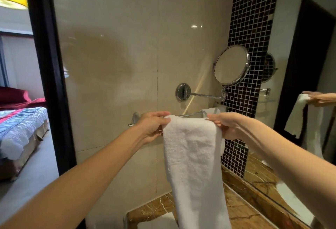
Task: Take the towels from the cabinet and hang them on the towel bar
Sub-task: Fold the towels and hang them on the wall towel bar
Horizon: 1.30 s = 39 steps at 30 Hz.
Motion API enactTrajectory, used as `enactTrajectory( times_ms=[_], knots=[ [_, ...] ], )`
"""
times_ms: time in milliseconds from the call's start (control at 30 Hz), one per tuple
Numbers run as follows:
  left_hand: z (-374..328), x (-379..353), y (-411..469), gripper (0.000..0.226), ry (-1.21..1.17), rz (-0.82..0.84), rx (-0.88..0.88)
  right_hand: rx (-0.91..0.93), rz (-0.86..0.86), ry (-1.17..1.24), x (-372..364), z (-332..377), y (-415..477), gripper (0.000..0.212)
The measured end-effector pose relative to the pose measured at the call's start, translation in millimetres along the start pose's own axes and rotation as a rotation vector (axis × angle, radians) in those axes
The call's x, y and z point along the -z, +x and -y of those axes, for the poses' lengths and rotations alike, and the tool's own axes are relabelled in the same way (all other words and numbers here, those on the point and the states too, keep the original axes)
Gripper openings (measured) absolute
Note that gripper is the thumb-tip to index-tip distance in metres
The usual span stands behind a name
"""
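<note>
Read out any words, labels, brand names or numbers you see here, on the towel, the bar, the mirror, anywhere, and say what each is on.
No readable text in this view.
The white towel, held by the left hand and right hand, shows no tag or logo.
The towel bar, round mirror and its wall mount show no markings.
</note>
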<state>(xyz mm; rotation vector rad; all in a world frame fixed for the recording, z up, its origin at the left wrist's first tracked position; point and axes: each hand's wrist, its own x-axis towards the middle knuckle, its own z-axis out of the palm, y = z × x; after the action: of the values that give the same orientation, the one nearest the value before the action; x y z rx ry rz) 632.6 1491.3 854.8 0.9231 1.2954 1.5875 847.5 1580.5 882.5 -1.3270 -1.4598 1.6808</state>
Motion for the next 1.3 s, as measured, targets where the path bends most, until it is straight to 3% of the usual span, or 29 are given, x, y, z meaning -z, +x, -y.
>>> enactTrajectory(
  times_ms=[100,233,367,633,933,1033,1133,1300],
  knots=[
    [-2.4,0.4,2.0,0.021,-0.021,-0.009,-0.01,-0.002,0.128,0.111,7.0,-1.2,-5.9,0.04],
    [-6.4,-2.2,1.8,0.022,-0.038,-0.01,-0.043,0.002,0.223,0.064,8.1,-9.3,-9.8,0.038],
    [-10.9,-2.3,2.0,0.029,-0.018,-0.023,-0.068,-0.001,0.243,0.033,5.7,-15.8,-8.8,0.019],
    [-19.7,1.5,5.7,0.024,0.12,-0.028,-0.067,0.077,0.093,-0.151,-1.4,-7.8,-0.3,0.039],
    [-16.9,-7.5,13.8,0.024,0.017,-0.027,-0.062,0.207,-0.259,-0.166,-7.3,1.9,13.6,0.023],
    [-17.0,-11.6,15.3,0.03,-0.022,-0.022,-0.065,0.206,-0.168,-0.1,-5.5,8.5,12.3,0.023],
    [-23.4,-13.9,14.5,0.051,-0.041,0.014,-0.073,0.179,-0.052,-0.075,-5.2,17.9,4.1,0.028],
    [-34.2,-10.8,15.7,0.072,0.036,0.116,-0.068,0.267,-0.06,-0.061,-1.4,26.5,3.1,0.027]
  ],
)
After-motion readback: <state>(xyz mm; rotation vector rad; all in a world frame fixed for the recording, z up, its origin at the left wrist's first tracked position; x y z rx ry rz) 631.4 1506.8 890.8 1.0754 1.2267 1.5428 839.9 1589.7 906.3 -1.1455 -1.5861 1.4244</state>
